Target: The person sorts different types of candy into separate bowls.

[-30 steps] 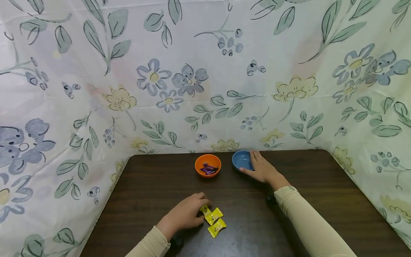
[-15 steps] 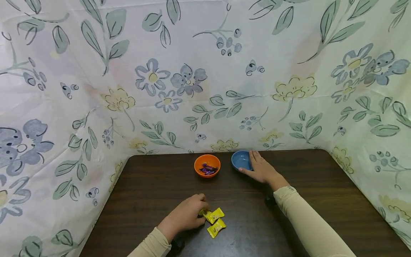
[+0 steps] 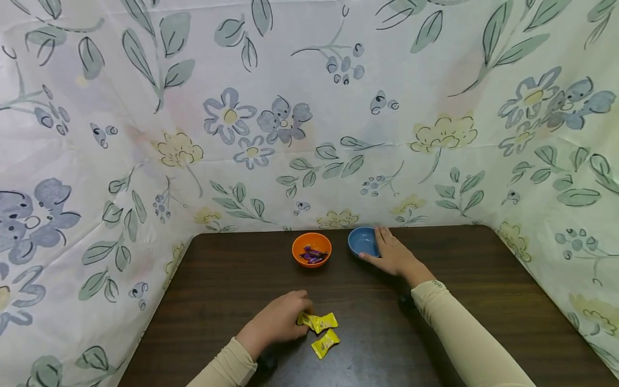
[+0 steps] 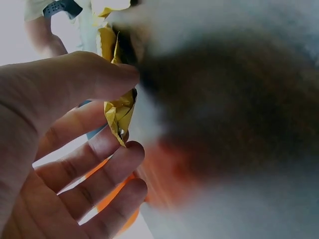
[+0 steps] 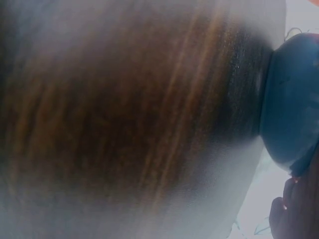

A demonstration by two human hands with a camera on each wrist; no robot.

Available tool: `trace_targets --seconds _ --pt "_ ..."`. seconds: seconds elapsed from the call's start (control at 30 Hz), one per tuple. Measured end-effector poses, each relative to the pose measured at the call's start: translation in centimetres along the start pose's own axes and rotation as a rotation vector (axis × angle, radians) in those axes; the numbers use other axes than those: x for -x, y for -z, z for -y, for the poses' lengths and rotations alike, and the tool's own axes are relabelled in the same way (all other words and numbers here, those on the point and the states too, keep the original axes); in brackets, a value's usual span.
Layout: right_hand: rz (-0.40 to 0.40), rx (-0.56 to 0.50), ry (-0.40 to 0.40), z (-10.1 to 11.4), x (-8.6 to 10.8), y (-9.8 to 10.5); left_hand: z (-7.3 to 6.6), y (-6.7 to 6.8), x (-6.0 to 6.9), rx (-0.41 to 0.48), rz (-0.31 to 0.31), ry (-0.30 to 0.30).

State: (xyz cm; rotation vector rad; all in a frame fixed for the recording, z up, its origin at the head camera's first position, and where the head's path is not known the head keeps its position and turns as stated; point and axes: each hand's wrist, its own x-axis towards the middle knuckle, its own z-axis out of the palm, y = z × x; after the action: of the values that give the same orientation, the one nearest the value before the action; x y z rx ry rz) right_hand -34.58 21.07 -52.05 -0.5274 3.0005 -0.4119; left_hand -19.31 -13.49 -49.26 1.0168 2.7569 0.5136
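At the front of the table, the left hand (image 3: 279, 322) has its thumb and fingers around a yellow wrapped candy (image 3: 305, 320); the left wrist view shows this candy (image 4: 119, 112) pinched between thumb and fingers. A second yellow candy (image 3: 326, 322) lies against it on the right, and another (image 3: 325, 344) lies apart, nearer the front. The right hand (image 3: 397, 257) rests with extended fingers on the right side of a blue bowl (image 3: 361, 242), whose visible inside holds nothing. In the right wrist view the bowl (image 5: 291, 104) stands beside the fingers.
An orange bowl (image 3: 311, 266) with several purple wrapped candies (image 3: 313, 255) stands left of the blue bowl, near the back edge of the dark wooden table (image 3: 232, 279). Floral cloth (image 3: 329, 177) rises behind the table and at both sides.
The left hand has shifted slightly left, and the candy at its fingertips has turned and moved a little left. The right hand stays at the blue bowl.
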Motion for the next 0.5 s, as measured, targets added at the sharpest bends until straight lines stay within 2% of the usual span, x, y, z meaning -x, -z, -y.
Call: trace_targets --seconds 0.2,0.5 --pt "-0.002 0.014 0.0 -0.1 -0.1 0.0 0.5 0.5 -0.6 -0.012 -0.004 -0.012" --pt "0.006 0.011 -0.01 0.1 0.0 0.0 0.9 1.2 -1.7 -0.055 -0.047 -0.027"
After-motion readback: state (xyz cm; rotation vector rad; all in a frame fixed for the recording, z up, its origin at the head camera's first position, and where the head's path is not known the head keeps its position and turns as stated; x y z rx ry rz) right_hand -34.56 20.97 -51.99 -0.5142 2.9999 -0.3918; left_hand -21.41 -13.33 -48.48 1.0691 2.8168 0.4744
